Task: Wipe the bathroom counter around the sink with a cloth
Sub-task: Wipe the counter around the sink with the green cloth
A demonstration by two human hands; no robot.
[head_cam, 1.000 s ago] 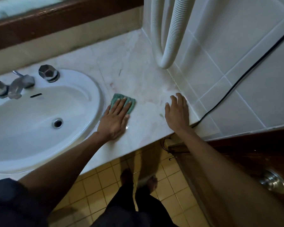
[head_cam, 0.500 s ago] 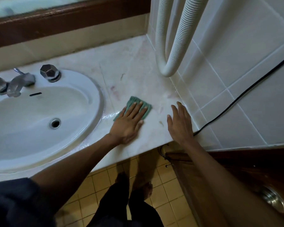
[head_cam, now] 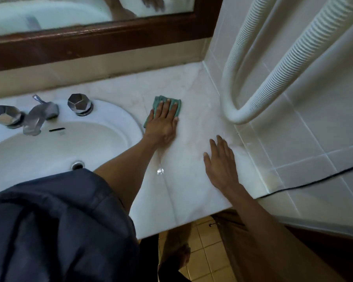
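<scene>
Your left hand (head_cam: 163,123) lies flat, fingers together and stretched forward, pressing the green cloth (head_cam: 165,107) onto the counter (head_cam: 183,180); it pins the cloth under the palm rather than curling around it, and the cloth's far edge and left side show past your fingertips. The cloth sits just beside the right rim of the sink (head_cam: 118,119), between the basin and the tiled wall (head_cam: 293,139). Behind the cloth, bare marble runs back to the low beige upstand under the wood-framed mirror (head_cam: 90,9); to its right, a clear strip of counter reaches the corner, where the loop of a white ribbed hose (head_cam: 243,117) hangs near the surface. Your right hand (head_cam: 220,163) rests open, palm down and empty, fingers slightly spread, near the wall edge and well apart from the cloth. Your left forearm crosses the sink's front corner, its dark blue sleeve (head_cam: 59,220) bunched near the camera. The pale counter shows a wet glint near its middle. Two chrome tap handles and a spout (head_cam: 39,117) stand at the back of the basin. A black cable (head_cam: 314,183) runs along the wall tiles, and yellow floor tiles (head_cam: 204,261) show below the counter's front edge.
</scene>
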